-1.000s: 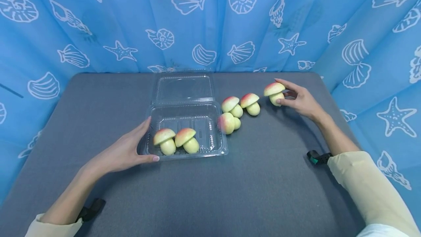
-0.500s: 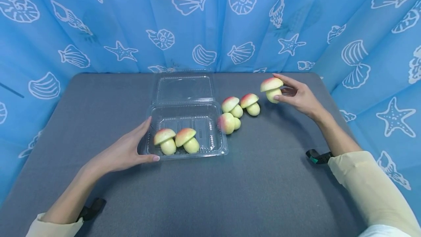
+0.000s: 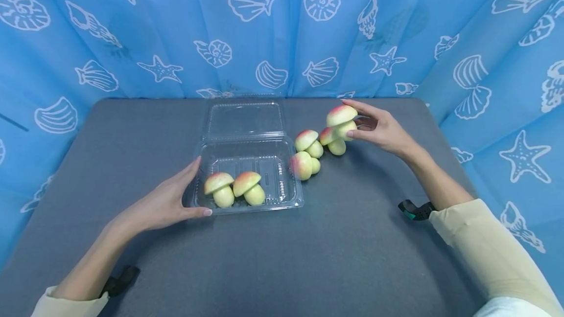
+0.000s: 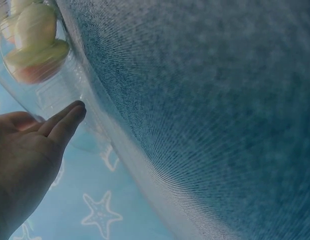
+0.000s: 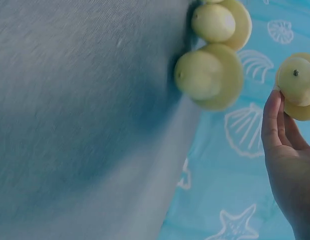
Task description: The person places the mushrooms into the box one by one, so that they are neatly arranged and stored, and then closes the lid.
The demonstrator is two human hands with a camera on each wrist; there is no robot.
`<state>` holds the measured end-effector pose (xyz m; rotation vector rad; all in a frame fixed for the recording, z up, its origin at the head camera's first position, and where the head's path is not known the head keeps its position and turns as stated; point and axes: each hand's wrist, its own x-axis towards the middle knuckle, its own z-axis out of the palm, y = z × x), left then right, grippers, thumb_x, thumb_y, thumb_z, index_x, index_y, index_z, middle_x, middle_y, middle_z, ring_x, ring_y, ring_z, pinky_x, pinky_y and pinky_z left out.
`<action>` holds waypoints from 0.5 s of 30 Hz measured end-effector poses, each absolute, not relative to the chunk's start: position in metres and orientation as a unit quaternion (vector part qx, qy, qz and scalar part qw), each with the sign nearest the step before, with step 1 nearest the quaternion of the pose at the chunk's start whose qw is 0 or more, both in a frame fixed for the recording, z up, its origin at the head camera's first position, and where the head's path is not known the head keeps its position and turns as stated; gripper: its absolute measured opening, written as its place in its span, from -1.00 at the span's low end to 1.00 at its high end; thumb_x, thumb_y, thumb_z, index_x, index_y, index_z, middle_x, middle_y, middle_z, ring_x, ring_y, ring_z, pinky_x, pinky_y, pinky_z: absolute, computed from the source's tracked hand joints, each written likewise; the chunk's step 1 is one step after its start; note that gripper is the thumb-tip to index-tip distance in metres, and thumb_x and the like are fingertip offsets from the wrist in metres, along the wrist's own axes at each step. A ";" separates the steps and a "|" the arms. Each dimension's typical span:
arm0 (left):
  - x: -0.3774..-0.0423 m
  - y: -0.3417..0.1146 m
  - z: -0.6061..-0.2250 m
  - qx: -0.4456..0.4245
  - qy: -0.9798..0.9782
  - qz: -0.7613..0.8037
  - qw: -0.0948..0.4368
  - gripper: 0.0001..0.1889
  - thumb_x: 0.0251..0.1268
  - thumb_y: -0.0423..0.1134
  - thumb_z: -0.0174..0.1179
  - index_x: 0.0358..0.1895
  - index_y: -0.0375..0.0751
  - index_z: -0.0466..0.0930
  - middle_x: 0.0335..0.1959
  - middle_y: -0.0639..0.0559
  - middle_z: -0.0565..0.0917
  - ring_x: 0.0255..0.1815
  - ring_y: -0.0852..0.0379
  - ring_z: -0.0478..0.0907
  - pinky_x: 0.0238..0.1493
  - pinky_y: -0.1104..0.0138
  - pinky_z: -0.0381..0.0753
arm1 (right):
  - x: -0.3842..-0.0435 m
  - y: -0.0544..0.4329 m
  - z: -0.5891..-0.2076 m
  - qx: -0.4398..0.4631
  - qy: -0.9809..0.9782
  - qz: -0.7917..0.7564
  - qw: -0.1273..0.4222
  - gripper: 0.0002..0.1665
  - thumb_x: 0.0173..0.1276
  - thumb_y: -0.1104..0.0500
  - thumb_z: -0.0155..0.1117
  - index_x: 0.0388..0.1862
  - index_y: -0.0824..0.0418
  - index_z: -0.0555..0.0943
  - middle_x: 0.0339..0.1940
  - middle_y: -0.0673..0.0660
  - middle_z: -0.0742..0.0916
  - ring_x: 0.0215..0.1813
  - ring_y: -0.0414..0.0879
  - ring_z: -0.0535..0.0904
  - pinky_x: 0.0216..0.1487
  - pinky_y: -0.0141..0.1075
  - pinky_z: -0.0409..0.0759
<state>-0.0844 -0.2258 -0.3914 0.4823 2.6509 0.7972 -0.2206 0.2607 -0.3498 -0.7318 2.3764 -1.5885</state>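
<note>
In the head view my right hand [image 3: 382,131] pinches a toy mushroom [image 3: 341,116] with a reddish-yellow cap and pale stem, raised above the table. The right wrist view shows the stem's round underside [image 5: 296,80] over the fingertips. My left hand [image 3: 160,204] lies along the left side of a clear plastic clamshell container [image 3: 301,199], thumb at the front rim and straight fingers at the left rim. Two similar mushrooms, a left one [image 3: 223,196] and a right one [image 3: 254,194], lie inside along the front.
Three more mushrooms rest right of the container: one behind [image 3: 306,140], one in front [image 3: 302,166], and one [image 3: 337,147] partly covered by the held mushroom. The container's lid [image 3: 246,117] lies folded back. A blue shell-patterned curtain [image 3: 185,13] hangs behind the grey table [image 3: 282,268].
My right hand has lifted the mushroom and carried it left, so it now overlaps the rightmost loose mushroom in the head view. The left hand has kept its place at the container.
</note>
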 end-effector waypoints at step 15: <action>-0.085 -0.226 -0.390 0.165 0.931 0.279 0.171 0.33 0.05 0.36 0.36 0.61 -0.17 -0.39 0.61 -0.29 -0.18 0.54 -0.37 -0.05 0.40 -0.26 0.11 | -0.209 0.213 -0.350 -0.275 0.784 -0.538 0.140 -0.15 0.32 0.34 0.38 0.55 0.04 0.30 0.40 0.16 0.46 0.24 0.04 0.53 0.09 -0.32 0.62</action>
